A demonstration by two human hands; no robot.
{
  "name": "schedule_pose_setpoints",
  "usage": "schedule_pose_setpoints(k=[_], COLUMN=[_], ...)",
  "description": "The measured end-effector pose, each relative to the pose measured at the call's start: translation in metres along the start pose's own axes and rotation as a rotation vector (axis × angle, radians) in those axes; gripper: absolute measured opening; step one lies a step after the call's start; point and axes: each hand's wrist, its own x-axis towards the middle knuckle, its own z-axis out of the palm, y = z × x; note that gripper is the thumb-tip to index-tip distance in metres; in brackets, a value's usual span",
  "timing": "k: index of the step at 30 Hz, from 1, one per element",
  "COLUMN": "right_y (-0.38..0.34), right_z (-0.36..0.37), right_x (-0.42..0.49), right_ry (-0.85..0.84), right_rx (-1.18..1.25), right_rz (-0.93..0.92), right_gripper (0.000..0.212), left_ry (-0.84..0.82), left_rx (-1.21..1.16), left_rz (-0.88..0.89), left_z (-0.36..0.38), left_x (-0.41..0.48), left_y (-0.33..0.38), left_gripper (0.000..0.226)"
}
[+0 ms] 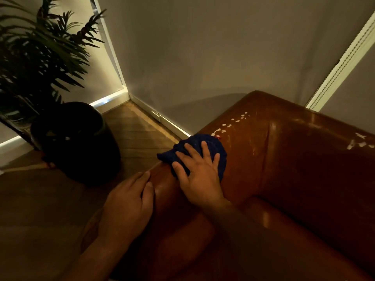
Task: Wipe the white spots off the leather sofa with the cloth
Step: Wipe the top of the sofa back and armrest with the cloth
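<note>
Your right hand (197,175) lies flat, fingers spread, pressing the blue cloth (205,148) down on top of the sofa (294,159) arm. Your left hand (129,205) rests open on the arm's outer edge, fingers together, pinching nothing; it looks to be steadying you. Now the line that matters: the nearest white spots (227,124) begin right at the cloth's far edge and trail away up and to the right along the arm toward the back corner, so the streak runs straight out ahead of your right fingertips. The right hand is clearly the nearer one. A second patch of white marks (359,141) sits well apart, far right on the backrest. I'd judge a push forward along the arm meets the first streak.
</note>
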Motion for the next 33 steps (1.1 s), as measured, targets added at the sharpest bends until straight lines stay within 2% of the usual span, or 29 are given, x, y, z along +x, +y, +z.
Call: schedule_pose_setpoints(k=[3,8,12,16,18,20,22,24,27,28,33], right_y=[0.006,0.015,0.020,0.038,0.056,0.069,0.059,0.036,0.007,0.007,0.020], right_z=[-0.004,-0.004,0.000,0.000,-0.005,-0.017,-0.034,-0.045,-0.033,-0.025,-0.003], right_x=[-0.004,-0.013,-0.026,-0.051,-0.067,-0.072,-0.053,-0.022,0.004,0.005,-0.002], right_ry=[0.017,0.083,0.122,0.065,0.035,0.154,0.259,0.198,-0.050,-0.086,0.022], right_rx=[0.047,0.107,0.129,0.031,0.008,0.018,0.081,0.138,0.075,0.039,0.039], right_rz=[-0.042,-0.089,-0.117,-0.108,-0.014,0.050,0.065,-0.006,-0.131,-0.146,-0.127], right_gripper=[0.043,0.042,0.038,0.032,0.038,0.057,0.050,0.043,0.045,0.046,0.049], left_ry=[0.024,0.005,0.001,-0.007,-0.004,0.001,-0.015,-0.048,-0.039,-0.040,-0.049], left_rx=[-0.009,-0.042,-0.047,-0.036,-0.020,-0.012,0.003,-0.001,-0.034,-0.043,-0.080], left_rz=[0.002,-0.028,-0.026,-0.025,-0.022,-0.032,-0.024,0.001,0.017,0.010,-0.008], left_z=[-0.003,-0.004,-0.005,-0.008,-0.008,-0.008,-0.006,-0.003,0.000,0.001,0.000], left_x=[-0.002,-0.001,-0.003,-0.002,-0.001,0.003,0.010,0.017,0.020,0.020,0.020], left_y=[0.003,0.003,0.007,0.009,0.008,0.008,0.010,0.011,0.011,0.010,0.007], left_gripper=[0.062,0.049,0.050,0.051,0.050,0.050,0.052,0.053,0.055,0.054,0.053])
